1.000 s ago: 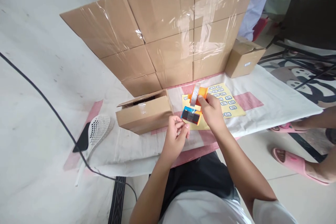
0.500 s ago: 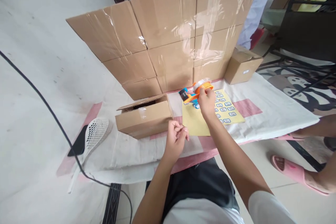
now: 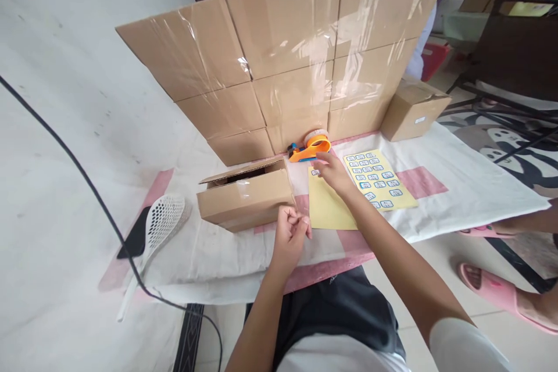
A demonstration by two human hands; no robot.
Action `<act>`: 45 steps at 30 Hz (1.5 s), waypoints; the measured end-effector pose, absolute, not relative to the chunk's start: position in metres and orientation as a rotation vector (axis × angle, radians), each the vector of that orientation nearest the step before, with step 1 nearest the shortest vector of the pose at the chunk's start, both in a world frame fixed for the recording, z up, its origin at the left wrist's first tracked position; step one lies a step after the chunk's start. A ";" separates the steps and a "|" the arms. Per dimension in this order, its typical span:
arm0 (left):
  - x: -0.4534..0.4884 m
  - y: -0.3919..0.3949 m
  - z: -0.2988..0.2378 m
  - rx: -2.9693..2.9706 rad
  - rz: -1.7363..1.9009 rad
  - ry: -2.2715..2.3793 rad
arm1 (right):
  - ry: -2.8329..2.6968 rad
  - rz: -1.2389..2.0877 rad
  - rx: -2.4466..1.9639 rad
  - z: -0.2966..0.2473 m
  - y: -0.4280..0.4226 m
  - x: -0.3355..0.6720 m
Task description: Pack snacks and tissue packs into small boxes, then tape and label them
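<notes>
My left hand [image 3: 293,232] is closed, fingers curled in, just in front of a small cardboard box [image 3: 244,200] that has a strip of clear tape on its side. Whatever is in those fingers, if anything, is hidden. Over the yellow sticker sheets my right hand [image 3: 335,174] is open and holds nothing. An orange tape dispenser [image 3: 316,147] with a roll of tape rests on the table just beyond its fingertips. One yellow sheet [image 3: 333,212] is mostly bare, while the other sheet [image 3: 379,177] carries rows of blue-edged labels.
A tall wall of taped cardboard boxes [image 3: 292,93] stands along the back of the table. To the right sits a labelled box [image 3: 414,110]. At left lie a white mesh scoop [image 3: 163,221] and a dark flat object [image 3: 133,238], with a black cable [image 3: 82,171] in front.
My right hand has set the tape dispenser down at the back of the table, let go and drawn back slightly. My left hand stays closed in nearly the same place.
</notes>
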State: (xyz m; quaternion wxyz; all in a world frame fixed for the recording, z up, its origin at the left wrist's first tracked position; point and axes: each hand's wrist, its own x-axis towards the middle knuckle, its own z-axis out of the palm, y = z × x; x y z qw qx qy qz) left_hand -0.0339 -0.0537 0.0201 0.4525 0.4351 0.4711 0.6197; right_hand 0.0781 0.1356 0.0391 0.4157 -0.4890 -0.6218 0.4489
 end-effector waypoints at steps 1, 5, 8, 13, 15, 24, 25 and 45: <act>-0.036 -0.055 0.021 1.086 1.521 1.167 | -1.632 1.182 -1.150 0.046 0.119 0.088; -0.043 -0.066 0.028 1.181 1.435 1.205 | -2.029 1.394 -0.710 0.075 0.053 0.115; -0.048 -0.074 0.033 1.258 1.383 1.267 | -2.152 1.314 -0.657 0.088 0.025 0.117; -0.055 -0.083 0.039 1.273 1.390 1.360 | -2.331 1.092 -0.654 0.098 0.016 0.104; -0.060 -0.089 0.043 1.221 1.374 1.379 | -2.409 0.980 -0.651 0.104 0.016 0.100; -0.146 -0.087 0.084 1.874 2.079 2.074 | -2.294 0.817 -0.518 0.180 0.051 0.057; -0.157 -0.081 0.088 2.061 1.878 2.244 | -2.339 0.813 -0.487 0.184 0.057 0.043; -0.189 -0.071 0.075 2.639 0.939 2.244 | -2.931 0.608 -0.872 0.165 0.093 -0.046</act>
